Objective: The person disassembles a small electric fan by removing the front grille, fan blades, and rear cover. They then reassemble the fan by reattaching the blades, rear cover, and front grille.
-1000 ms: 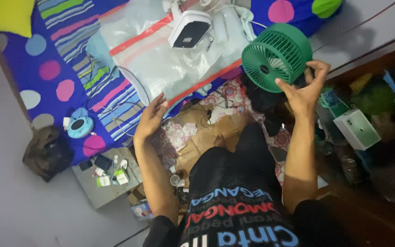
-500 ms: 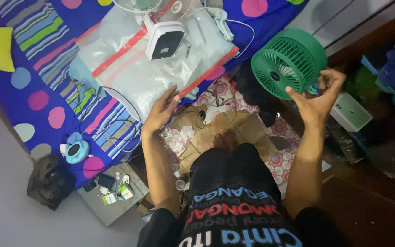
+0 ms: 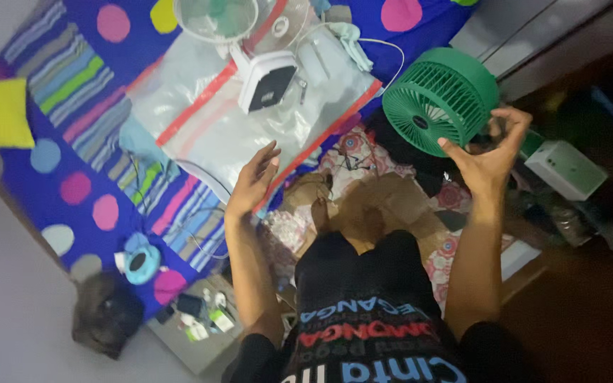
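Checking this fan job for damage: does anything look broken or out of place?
The white fan lies tipped over on the clear plastic sheet, its round grille lying separately beside it. The right hand holds the green fan, seemingly intact.

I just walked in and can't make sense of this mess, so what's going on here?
A person sits on the floor beside a mattress with a polka-dot and striped sheet. Their right hand holds up a round green fan by its edge. Their left hand is open and empty, reaching toward a clear plastic bag spread on the sheet. A white fan base and a pale fan grille lie on that bag.
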